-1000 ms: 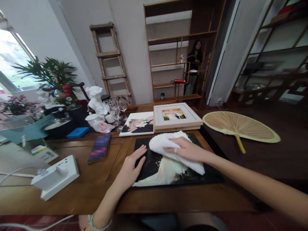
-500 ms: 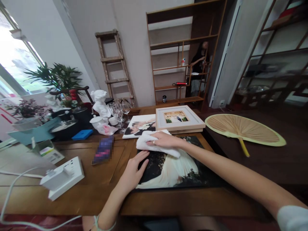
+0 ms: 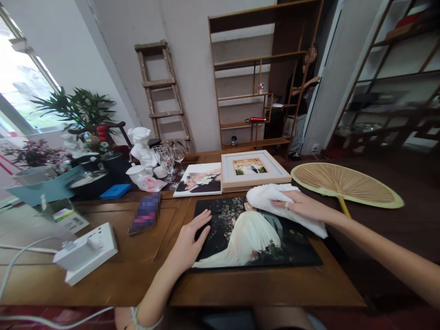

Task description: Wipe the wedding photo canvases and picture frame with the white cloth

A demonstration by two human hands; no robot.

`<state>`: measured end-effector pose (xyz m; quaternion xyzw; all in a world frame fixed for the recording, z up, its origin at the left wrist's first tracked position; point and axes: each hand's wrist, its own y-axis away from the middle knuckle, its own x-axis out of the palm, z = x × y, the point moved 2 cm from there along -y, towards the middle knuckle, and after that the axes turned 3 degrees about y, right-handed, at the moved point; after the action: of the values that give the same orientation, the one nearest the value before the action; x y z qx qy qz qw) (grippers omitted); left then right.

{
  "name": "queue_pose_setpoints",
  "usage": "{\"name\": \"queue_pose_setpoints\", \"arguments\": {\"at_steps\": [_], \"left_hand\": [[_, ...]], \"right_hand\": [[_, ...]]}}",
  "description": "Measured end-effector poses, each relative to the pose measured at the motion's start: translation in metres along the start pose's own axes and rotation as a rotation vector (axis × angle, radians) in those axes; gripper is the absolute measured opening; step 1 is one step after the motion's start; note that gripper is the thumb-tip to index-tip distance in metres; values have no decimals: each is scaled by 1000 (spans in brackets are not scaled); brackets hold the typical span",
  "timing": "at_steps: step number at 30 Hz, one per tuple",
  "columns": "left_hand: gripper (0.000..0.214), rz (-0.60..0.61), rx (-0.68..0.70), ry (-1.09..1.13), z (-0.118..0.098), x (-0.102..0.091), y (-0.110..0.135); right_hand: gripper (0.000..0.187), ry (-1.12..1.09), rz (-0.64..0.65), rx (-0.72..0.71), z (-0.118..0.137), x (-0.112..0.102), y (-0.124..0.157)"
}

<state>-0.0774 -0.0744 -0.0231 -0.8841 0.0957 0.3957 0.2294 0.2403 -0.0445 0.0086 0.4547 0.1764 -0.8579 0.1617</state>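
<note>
A dark photo panel point(image 3: 237, 238), with a long white dress pictured on it, lies flat on the wooden table point(image 3: 268, 288). My left hand point(image 3: 190, 238) rests at the panel's left edge, fingers stretched out and thumb apart. Under my right hand point(image 3: 302, 206) is a white towel point(image 3: 264, 195), which covers the panel's upper right corner and hangs past its right side. The fingers of that hand press on the cloth, and some are partly hidden by its folds.
Behind the panel lie a white-framed picture point(image 3: 254, 169) and a smaller canvas print point(image 3: 199, 178). A palm-leaf fan point(image 3: 347, 183) is at the right. Wine glasses point(image 3: 168, 158), a white bust point(image 3: 141, 146) and a power strip point(image 3: 91, 252) stand leftward. A person point(image 3: 299, 101) stands behind the shelf.
My right hand has slid the towel rightward across the panel, from its upper middle to its upper right corner. My left hand stays in place. The person at the back has moved right.
</note>
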Motion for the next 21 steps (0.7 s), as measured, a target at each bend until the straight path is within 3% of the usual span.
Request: {"name": "queue_pose_setpoints", "arguments": {"at_steps": [4, 9, 13, 17, 21], "left_hand": [[36, 6, -1, -14, -1, -1, 1], [34, -4, 8, -12, -1, -1, 2], [34, -13, 21, -8, 0, 0, 2], [34, -16, 21, -16, 0, 0, 2], [36, -11, 23, -20, 1, 1, 2]], "right_hand": [[32, 305, -74, -131, -6, 1, 2], [34, 398, -60, -332, 10, 16, -5], [42, 447, -17, -298, 14, 23, -1], [47, 430, 58, -260, 25, 26, 24], [52, 405, 138, -302, 57, 36, 66]]}}
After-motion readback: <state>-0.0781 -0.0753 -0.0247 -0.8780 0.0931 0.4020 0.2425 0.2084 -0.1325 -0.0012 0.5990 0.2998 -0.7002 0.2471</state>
